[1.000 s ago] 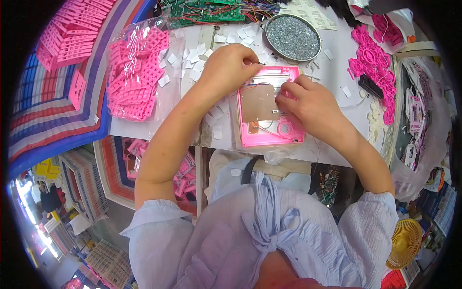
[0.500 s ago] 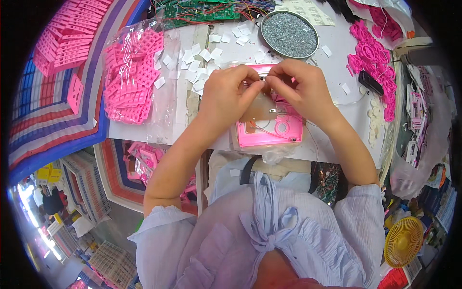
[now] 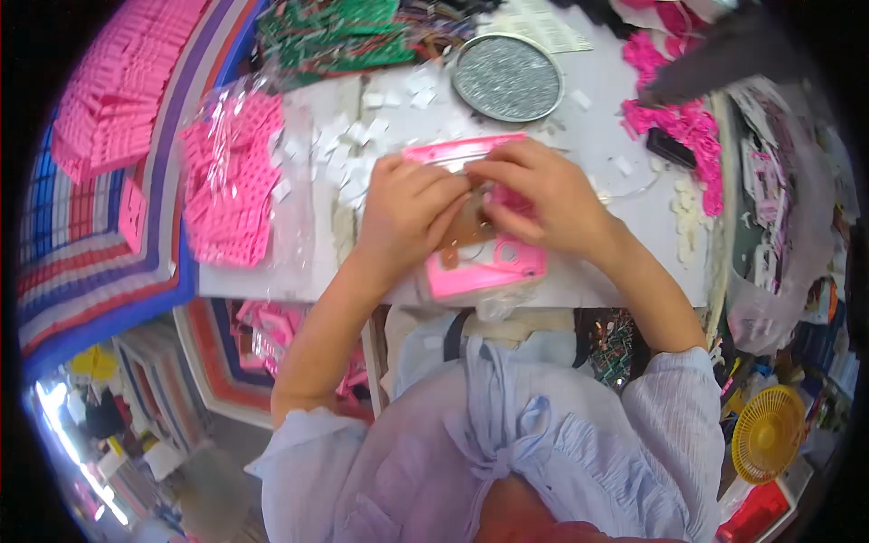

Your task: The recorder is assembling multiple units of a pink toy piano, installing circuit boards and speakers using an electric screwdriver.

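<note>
At the near edge of the white table, both hands have closed in over the pink plastic case. A second ago they sat apart on its upper corners, the left spread flat and the right beside it; now they meet over its middle, so the work looks to have gone from steadying the case to fitting something small inside it. The left hand lies on the case's left half, fingers curled and pressed close together. The right hand covers the upper right, fingertips pinched narrow, on what I cannot tell.

The case is a flat, bright pink rectangle with a clear film over it and a brownish panel showing between the hands; its lower end juts over the table edge. Beyond the case stands a round glittery silver tin. Left of the case lies a clear bag of pink parts, with small white squares scattered between.
</note>
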A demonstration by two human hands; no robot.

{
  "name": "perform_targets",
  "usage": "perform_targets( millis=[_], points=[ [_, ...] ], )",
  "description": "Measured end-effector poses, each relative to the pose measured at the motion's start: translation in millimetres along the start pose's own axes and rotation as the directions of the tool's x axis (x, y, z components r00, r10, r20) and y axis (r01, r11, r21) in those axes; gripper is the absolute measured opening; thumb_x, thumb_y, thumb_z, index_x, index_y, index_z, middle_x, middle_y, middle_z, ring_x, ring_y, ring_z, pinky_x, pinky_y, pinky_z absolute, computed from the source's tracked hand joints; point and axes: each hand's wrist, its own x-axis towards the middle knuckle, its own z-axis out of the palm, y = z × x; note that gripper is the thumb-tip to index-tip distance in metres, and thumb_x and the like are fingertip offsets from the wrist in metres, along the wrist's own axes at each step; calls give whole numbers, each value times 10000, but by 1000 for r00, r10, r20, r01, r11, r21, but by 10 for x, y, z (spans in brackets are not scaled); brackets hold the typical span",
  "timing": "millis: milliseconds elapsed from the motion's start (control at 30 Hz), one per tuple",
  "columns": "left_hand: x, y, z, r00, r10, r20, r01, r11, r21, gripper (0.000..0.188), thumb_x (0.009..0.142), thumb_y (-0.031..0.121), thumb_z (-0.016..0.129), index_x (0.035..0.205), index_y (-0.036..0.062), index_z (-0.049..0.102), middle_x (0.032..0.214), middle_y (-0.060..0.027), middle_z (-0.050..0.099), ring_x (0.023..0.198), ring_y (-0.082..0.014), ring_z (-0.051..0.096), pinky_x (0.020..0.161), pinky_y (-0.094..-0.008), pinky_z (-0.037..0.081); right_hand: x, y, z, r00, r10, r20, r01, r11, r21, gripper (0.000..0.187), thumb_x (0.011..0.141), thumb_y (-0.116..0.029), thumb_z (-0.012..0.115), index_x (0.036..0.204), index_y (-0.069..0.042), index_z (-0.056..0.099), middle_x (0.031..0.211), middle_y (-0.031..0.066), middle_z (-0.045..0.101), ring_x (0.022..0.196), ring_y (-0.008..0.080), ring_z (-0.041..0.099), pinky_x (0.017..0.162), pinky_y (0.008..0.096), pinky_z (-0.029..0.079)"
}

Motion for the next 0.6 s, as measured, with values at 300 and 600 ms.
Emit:
perform_targets(
  millis=[300,600],
  points=[
    [-42,114,-100,989,-145,14,146,989,-31,135,844,71,738,975,90,714,865,-45,703,775,-219,646,817,-361,411,409,1893,-895,930,147,-337,-329,740,-586,286,841,-219,678,1080,-67,717,1051,151,696,1041,354,607,905,442,513],
    [-106,131,-58,984,-177,-22,176,984,-28,144,822,78,752,958,101,710,852,-34,698,784,-221,652,822,-363,408,1040,2672,-1045,844,279,-457,-506,133,-853,121,810,-142,651,780,-152,769,834,84,757,798,282,741,627,429,560]
  ],
)
